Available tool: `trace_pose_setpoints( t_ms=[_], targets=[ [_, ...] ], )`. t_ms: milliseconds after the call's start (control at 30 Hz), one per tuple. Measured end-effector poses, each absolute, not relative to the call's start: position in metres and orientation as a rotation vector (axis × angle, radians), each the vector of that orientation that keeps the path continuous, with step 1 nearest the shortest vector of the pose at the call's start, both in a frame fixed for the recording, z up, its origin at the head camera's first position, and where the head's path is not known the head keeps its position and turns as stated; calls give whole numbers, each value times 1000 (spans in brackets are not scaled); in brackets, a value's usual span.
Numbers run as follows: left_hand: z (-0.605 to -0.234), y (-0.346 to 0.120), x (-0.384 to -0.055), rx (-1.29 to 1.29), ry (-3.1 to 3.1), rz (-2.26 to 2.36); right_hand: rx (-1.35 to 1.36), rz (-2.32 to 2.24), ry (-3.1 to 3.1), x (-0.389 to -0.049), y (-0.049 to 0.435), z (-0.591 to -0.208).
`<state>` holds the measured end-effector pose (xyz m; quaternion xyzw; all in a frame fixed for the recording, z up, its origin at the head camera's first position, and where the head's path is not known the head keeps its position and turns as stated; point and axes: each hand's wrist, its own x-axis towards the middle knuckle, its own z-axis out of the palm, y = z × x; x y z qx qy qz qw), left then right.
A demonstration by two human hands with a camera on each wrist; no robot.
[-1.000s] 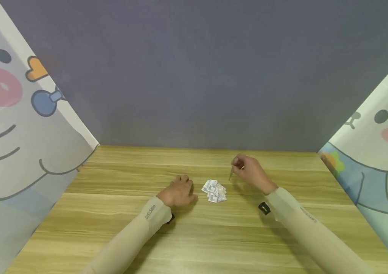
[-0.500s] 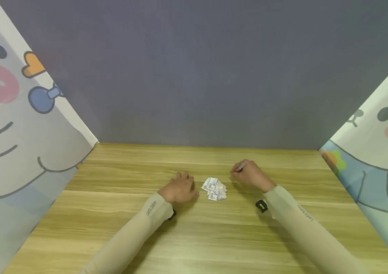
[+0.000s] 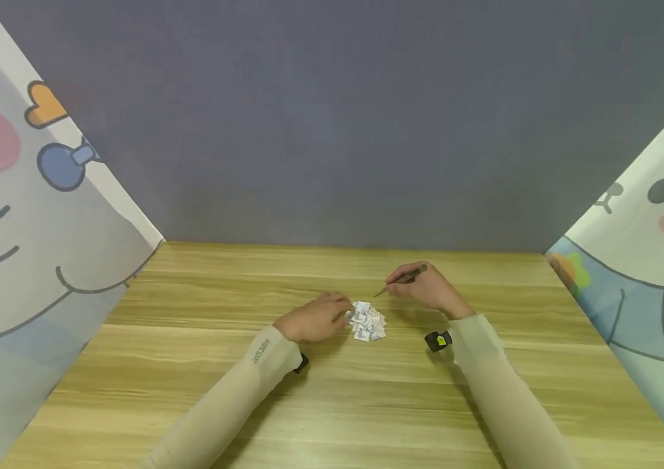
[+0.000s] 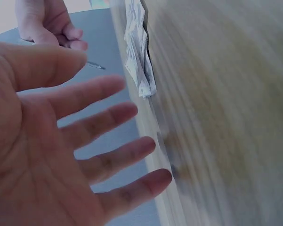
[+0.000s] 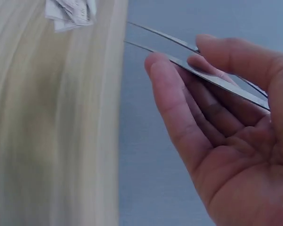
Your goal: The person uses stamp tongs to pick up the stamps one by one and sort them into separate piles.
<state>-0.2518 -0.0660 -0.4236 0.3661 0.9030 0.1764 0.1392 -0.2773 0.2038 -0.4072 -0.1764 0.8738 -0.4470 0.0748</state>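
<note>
My right hand (image 3: 424, 288) holds a pair of metal tweezers (image 5: 226, 86) between thumb and fingers, above the table. Their two tips stand apart with nothing between them and point toward the pile. A small heap of white printed paper packets (image 3: 366, 320) lies overlapping on the table, left of the tweezers. Close to the heap's left side is my left hand (image 3: 313, 318). In the left wrist view, that hand (image 4: 80, 136) has its fingers spread and holds nothing. Whether its fingertips touch the packets cannot be told.
The wooden table (image 3: 332, 404) runs back to a grey wall panel (image 3: 332, 130). Cartoon-printed panels stand at the left (image 3: 74, 247) and right (image 3: 648, 273). A black wrist device (image 3: 438, 341) sits beneath the right wrist.
The right hand has turned the tweezers so their tips point left toward the heap. My left hand has moved right, up to the packets. The packets look unmoved.
</note>
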Motion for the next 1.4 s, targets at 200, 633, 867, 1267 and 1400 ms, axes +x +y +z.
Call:
trace_pose_setpoints(
  t_ms=[200, 633, 867, 1267, 1400],
  targets=[
    [-423, -64, -248, 1126, 2602, 437, -484, -1333, 2577, -278, 200, -411],
    [-420, -59, -241, 1100, 2640, 320, -494, -1353, 2572, -279, 192, -417],
    [-423, -57, -240, 1087, 2647, 282, -486, -1503, 2520, -277, 186, -420],
    [-428, -61, -241, 1083, 2634, 359, -444, -1685, 2521, -269, 190, -412],
    [-429, -62, -240, 1093, 2631, 346, -431, -1678, 2540, -266, 194, -407]
  ],
)
